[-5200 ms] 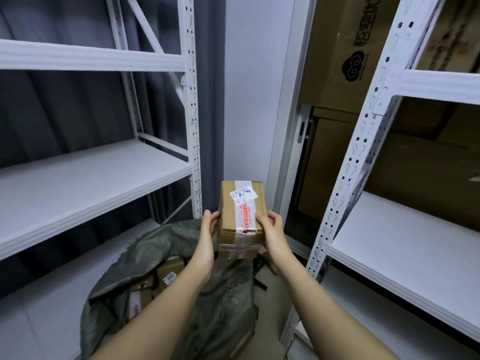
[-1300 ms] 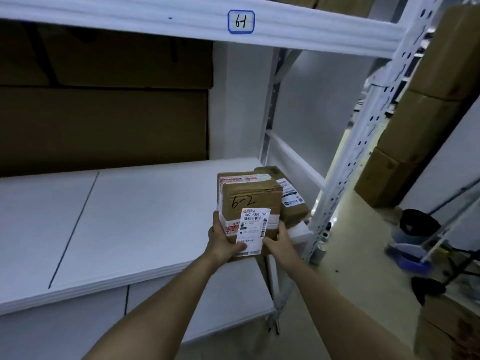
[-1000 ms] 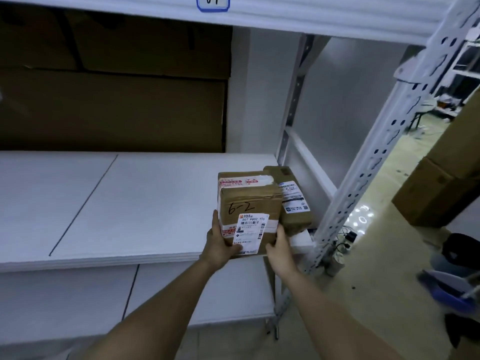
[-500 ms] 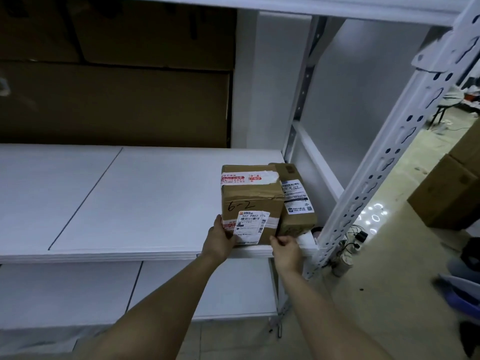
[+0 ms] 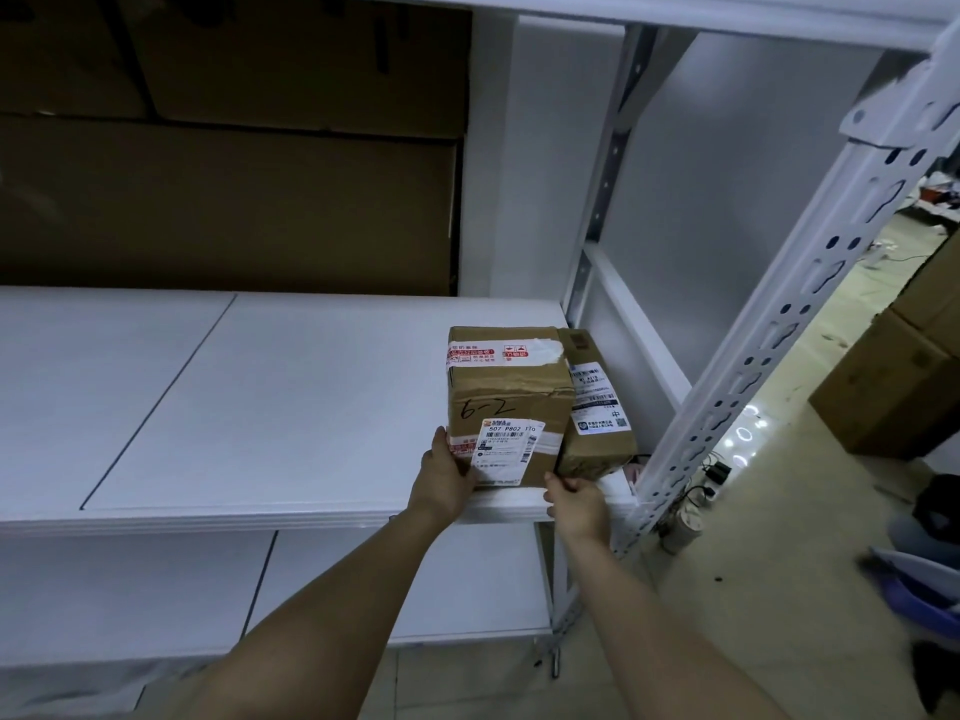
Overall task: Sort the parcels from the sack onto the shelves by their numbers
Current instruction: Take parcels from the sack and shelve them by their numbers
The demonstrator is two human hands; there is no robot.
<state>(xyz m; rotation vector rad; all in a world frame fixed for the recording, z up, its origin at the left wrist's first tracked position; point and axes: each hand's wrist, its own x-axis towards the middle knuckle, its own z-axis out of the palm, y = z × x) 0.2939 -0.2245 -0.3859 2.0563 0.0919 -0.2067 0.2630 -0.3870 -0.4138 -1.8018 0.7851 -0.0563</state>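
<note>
A brown cardboard parcel [image 5: 506, 394] marked "6-2", with a white shipping label on its front, rests on the white shelf board [image 5: 291, 407] near its right end. It stands against a second, smaller brown parcel [image 5: 597, 423] on its right. My left hand [image 5: 441, 480] grips the marked parcel's lower left front corner, thumb on the front face. My right hand [image 5: 579, 504] sits at the shelf's front edge, with curled fingertips at the parcel's lower right corner; I cannot tell whether it grips. The sack is out of view.
A white perforated upright [image 5: 769, 324] stands just right of the parcels. Large brown cartons [image 5: 234, 200] fill the space behind the shelf. A lower shelf board [image 5: 405, 579] lies beneath. On the floor to the right are a cardboard box [image 5: 893, 387], cables and a blue dustpan [image 5: 919, 589].
Since 5.2 s ago I carried the parcel from the sack to this shelf. In the last second it came down onto the board beside the other parcel, and my right hand slid to its lower front corner.
</note>
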